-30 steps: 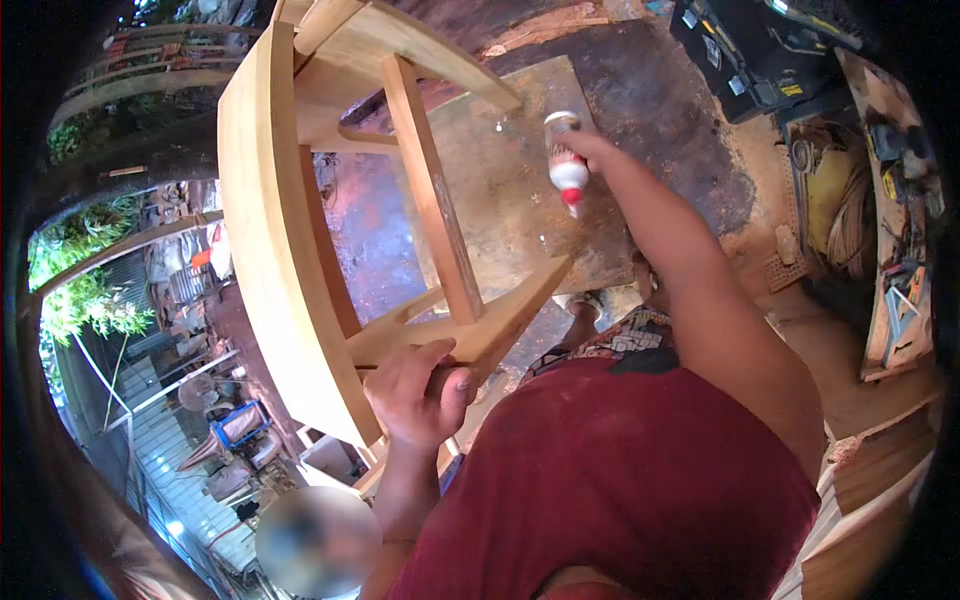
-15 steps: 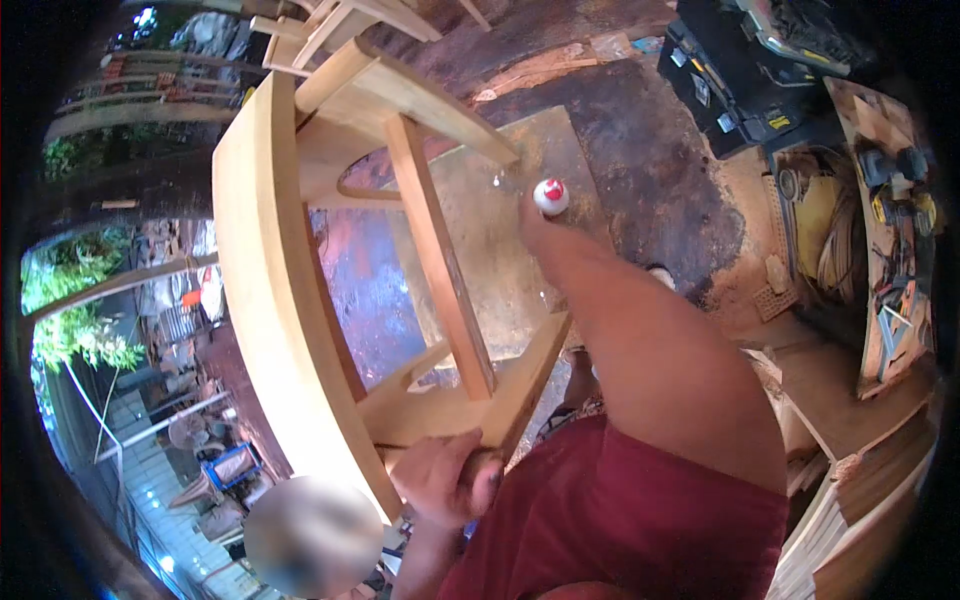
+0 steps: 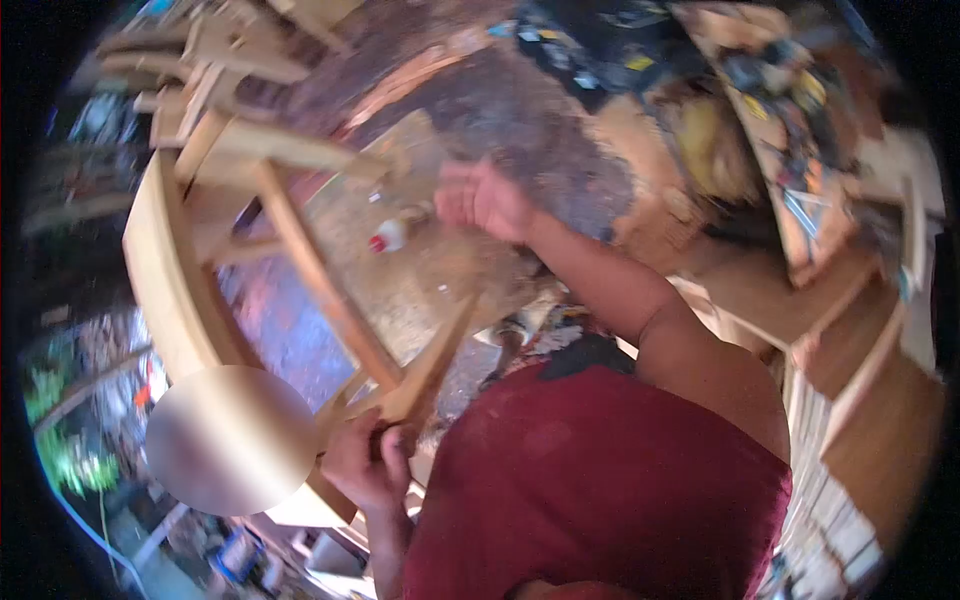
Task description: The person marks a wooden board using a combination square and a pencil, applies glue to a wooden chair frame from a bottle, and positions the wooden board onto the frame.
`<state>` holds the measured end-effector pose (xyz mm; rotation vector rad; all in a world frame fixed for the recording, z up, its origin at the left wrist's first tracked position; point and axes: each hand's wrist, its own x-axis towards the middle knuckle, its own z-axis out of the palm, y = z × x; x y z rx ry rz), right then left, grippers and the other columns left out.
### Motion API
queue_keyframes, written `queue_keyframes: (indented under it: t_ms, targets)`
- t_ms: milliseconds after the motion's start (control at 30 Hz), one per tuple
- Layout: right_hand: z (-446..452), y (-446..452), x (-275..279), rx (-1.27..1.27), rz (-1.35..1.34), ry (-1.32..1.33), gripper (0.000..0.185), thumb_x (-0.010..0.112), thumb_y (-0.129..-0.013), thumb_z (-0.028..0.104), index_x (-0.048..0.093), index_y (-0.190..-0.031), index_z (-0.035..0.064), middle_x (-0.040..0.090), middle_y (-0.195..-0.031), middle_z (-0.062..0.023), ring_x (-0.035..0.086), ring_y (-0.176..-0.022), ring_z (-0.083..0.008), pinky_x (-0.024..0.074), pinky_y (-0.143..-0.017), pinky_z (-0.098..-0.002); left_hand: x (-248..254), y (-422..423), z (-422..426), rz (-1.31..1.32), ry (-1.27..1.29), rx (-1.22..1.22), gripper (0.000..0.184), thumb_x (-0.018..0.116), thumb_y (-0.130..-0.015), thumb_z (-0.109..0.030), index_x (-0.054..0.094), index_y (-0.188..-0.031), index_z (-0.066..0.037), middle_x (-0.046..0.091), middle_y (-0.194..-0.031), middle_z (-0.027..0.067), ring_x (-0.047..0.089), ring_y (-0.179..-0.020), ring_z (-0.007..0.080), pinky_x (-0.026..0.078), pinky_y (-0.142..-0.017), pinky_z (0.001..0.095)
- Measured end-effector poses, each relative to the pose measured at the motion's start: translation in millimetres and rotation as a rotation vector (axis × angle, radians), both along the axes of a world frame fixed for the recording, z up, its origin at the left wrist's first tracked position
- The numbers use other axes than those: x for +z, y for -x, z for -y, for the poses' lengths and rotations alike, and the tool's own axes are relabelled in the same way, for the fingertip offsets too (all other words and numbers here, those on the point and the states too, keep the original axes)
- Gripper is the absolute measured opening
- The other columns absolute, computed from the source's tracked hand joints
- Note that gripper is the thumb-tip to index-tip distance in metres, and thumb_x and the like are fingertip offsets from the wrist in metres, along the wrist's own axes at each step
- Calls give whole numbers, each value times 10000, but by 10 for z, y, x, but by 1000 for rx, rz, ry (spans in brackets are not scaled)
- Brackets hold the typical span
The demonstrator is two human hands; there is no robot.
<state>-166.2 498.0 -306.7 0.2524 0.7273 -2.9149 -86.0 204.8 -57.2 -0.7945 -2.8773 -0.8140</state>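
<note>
My left hand [image 3: 368, 465] is closed around the near corner of a pale wooden furniture frame [image 3: 180, 270], with its thumb showing. A brown crossbar [image 3: 318, 275] runs between the frame's side pieces. My right hand [image 3: 485, 202] is raised above the floor, its fingers stretched out and nothing in them. Left of that hand is a small white bottle [image 3: 393, 237] with a red cap. The bottle is on a flat board [image 3: 400, 290] inside the frame's opening. Motion blur hides whether it lies down or leans.
Black tool cases [image 3: 590, 50] stand at the back. On the right, a wooden shelf [image 3: 760, 130] carries hand tools, with wooden panels [image 3: 870, 370] below it. More wooden parts [image 3: 215, 60] lie at the upper left. A blurred round patch [image 3: 232, 440] covers part of the lower left.
My right hand has let go of the bottle and drawn back from it, fingers opened. The bottle now stays on the board. The whole view has turned; my left hand keeps to the frame.
</note>
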Motion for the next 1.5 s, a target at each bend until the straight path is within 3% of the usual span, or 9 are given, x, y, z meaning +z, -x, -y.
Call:
queue_keyframes:
  t_ms: [133, 300, 467, 567, 700, 1000, 1167, 1267, 1500]
  targets:
    - [-1421, -713, 573, -700, -90, 381, 847, 280, -883, 725, 337, -1363, 29, 558, -1163, -257, 575, -1055, -382, 462, -941, -501, -1, -6, -17, 68, -17, 25, 267, 585, -884, -211, 641, -920, 48, 643, -806, 192, 628, -720, 327, 490, -654, 385]
    - [-2244, -1723, 1137, -1056, -116, 191, 882, 293, -853, 758, 336, -1354, 33, 513, -1194, -268, 567, -1065, -394, 468, -940, -481, -3, -7, -33, 188, 25, 76, 307, 537, -948, -241, 627, -956, 52, 611, -787, 147, 563, -689, 254, 462, -629, 367]
    - [-2902, -3177, 710, -1154, 259, -921, 655, 323, -965, 567, 353, -1365, 48, 582, -1089, -166, 596, -986, -292, 472, -918, -416, -287, 174, 264, 348, -59, 153, 350, 514, -981, -282, 614, -962, 53, 549, -736, 77, 487, -674, 174, 416, -617, 318]
    - [-2981, -4176, 879, -847, 689, -1700, 561, 476, -964, 428, 393, -1359, 38, 582, -1146, -161, 573, -1072, -302, 436, -973, -396, -5, -10, -56, 152, 61, 11, 375, 500, -983, -306, 616, -945, 48, 551, -717, 85, 488, -649, 195, 418, -608, 343]
    - [-2990, -4782, 867, -462, 762, -2056, 583, 529, -932, 407, 410, -1355, 24, 511, -1290, -215, 480, -1229, -327, 370, -1041, -410, -36, 86, 22, 151, 122, -28, 310, 502, -964, -243, 628, -947, 39, 599, -754, 140, 554, -681, 221, 446, -624, 349]
    - [-2668, -5005, 766, 75, 902, -1890, 602, 503, -944, 458, 383, -1405, 89, 447, -1391, -197, 422, -1296, -333, 334, -1079, -385, 21, -26, 19, -55, 13, -14, 139, 624, -858, -138, 648, -896, -6, 658, -837, 170, 644, -758, 333, 502, -697, 396]
    - [-3114, -5604, -104, -82, 704, -1830, 558, 475, -977, 397, 378, -1410, 58, 466, -1381, -181, 467, -1263, -287, 334, -1074, -351, 45, -35, 20, -81, -28, -75, 177, 671, -825, -190, 639, -934, -55, 656, -810, 150, 641, -725, 326, 503, -653, 406]
    - [-2906, -5578, 204, -113, 792, -1655, 530, 492, -983, 348, 387, -1405, 45, 460, -1392, -143, 470, -1254, -244, 343, -1064, -340, 118, -86, 2, -81, 46, -19, 192, 679, -818, -197, 631, -953, -68, 651, -788, 137, 636, -709, 317, 502, -632, 406]
    - [-1772, -3604, 250, 260, 504, -1997, 584, 643, -853, 348, 486, -1322, 37, 543, -1284, -213, 515, -1190, -359, 398, -1010, -420, 142, -47, -53, 95, 15, 100, 246, 668, -824, -223, 651, -983, -35, 646, -794, 151, 635, -696, 293, 502, -652, 387]
